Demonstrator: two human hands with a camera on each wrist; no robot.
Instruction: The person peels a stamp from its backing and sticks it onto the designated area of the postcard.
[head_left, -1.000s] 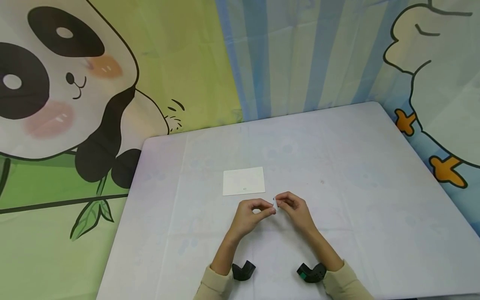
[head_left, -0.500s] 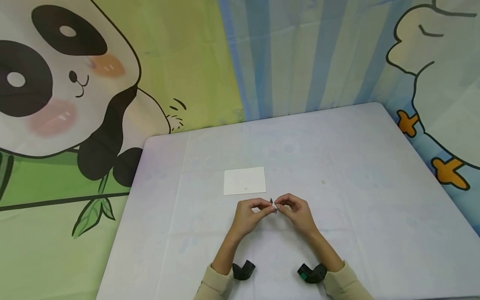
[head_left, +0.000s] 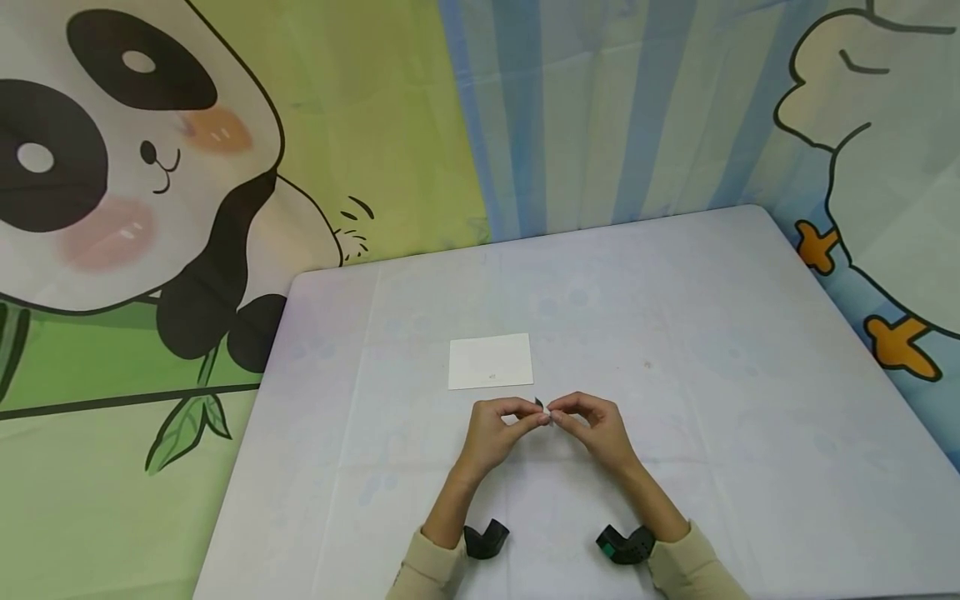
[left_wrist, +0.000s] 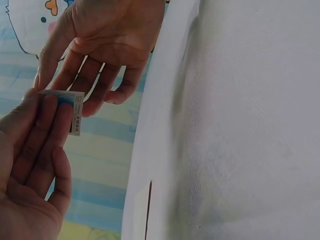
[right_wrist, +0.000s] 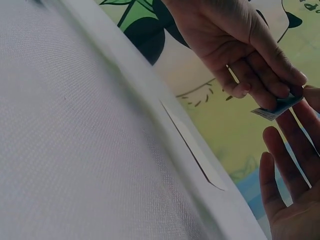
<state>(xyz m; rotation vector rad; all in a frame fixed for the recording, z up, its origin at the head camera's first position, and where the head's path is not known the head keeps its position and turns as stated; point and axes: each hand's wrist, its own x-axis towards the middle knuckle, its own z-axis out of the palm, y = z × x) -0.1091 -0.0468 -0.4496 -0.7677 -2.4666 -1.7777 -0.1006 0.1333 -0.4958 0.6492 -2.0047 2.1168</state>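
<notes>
A small postage stamp [left_wrist: 77, 112] with perforated edges, a blue picture and a printed "80" is held up between both hands. My left hand [head_left: 497, 429] pinches it between thumb and fingers, which cover much of its face. From the other side, my right hand [head_left: 596, 427] pinches its edge with thumb and forefinger, the other fingers spread loosely in the right wrist view. There the stamp [right_wrist: 270, 111] looks bent. Seen from the head, only a dark corner of it shows above the left fingertips. A white rectangular card [head_left: 491, 362] lies flat just beyond the hands.
The white cloth-covered table [head_left: 675, 333] spreads around the hands. Black wrist-worn devices sit at the left wrist [head_left: 487, 540] and right wrist [head_left: 626, 545]. Printed cartoon curtains [head_left: 375, 125] stand behind the table's far edge.
The stamp has turned in the fingers: its pale side showed a second ago, now a dark corner shows. The right hand has dropped slightly toward the body; the left has stayed nearly still.
</notes>
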